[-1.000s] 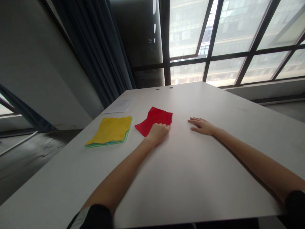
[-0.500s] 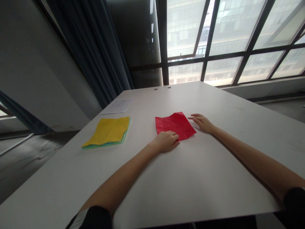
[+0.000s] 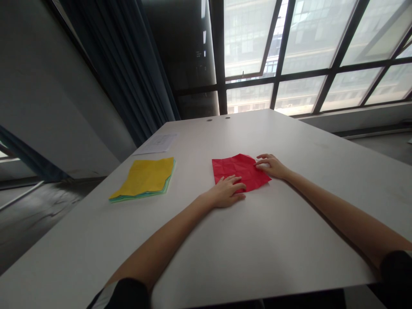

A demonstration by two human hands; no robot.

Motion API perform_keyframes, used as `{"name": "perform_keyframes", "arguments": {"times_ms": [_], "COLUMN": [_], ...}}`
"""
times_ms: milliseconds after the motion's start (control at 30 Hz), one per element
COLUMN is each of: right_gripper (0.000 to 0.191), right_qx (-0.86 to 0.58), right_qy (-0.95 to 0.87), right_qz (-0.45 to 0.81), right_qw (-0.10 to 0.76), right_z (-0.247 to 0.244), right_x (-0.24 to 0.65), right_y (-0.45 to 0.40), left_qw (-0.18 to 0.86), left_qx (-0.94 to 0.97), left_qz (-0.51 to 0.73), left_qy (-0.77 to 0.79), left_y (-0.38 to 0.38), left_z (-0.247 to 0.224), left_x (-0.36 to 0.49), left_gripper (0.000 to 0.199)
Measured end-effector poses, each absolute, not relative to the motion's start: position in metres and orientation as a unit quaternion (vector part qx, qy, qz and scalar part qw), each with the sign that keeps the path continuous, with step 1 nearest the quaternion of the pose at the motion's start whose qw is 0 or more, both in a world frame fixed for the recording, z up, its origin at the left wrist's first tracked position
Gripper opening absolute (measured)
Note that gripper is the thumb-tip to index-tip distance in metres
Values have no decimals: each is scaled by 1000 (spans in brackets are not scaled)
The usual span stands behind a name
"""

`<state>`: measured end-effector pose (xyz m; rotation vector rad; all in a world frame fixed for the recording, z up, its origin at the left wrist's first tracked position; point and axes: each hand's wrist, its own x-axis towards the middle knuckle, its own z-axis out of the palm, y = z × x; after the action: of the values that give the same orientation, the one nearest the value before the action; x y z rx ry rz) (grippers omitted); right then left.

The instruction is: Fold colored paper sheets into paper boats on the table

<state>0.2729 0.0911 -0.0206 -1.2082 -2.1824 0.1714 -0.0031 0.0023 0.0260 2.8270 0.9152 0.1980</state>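
A creased sheet of red paper [image 3: 236,165] lies on the white table [image 3: 257,249] in front of me. My left hand [image 3: 228,192] rests over its near left edge, palm down, with the fingers spread. At the right edge of the sheet is my right hand [image 3: 271,166]; its fingers are apart and the fingertips touch the paper. To the left lies a stack of paper with a yellow sheet [image 3: 149,174] on top and green and blue edges showing beneath.
A white printed sheet [image 3: 156,143] lies near the table's left edge, beyond the yellow stack. Two small dark round fittings [image 3: 209,120] sit at the far edge. Behind the table are a dark blue curtain [image 3: 125,68] and windows [image 3: 251,38].
The red paper has shifted slightly to the right and lies flatter. My left hand's fingers have spread. My right hand now reaches the sheet's right edge, from which it was apart.
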Motion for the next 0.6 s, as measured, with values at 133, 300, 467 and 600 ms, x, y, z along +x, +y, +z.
{"name": "perform_keyframes", "arguments": {"times_ms": [133, 300, 467, 600], "right_gripper": [31, 33, 33, 41], "right_qx": [-455, -450, -459, -491], "right_qy": [-848, -856, -857, -844], "right_qz": [48, 35, 32, 3], "right_qw": [269, 250, 232, 217], "right_z": [-22, -21, -20, -20], "right_x": [274, 274, 274, 273], "right_y": [92, 93, 92, 90], "left_qw": [95, 43, -32, -42], "left_qx": [923, 868, 821, 776], "left_qz": [116, 136, 139, 142], "left_qy": [355, 476, 553, 613], "left_y": [12, 34, 51, 57], "left_z": [26, 18, 6, -1], "left_x": [-5, -26, -51, -57], "left_gripper": [39, 32, 30, 43]}}
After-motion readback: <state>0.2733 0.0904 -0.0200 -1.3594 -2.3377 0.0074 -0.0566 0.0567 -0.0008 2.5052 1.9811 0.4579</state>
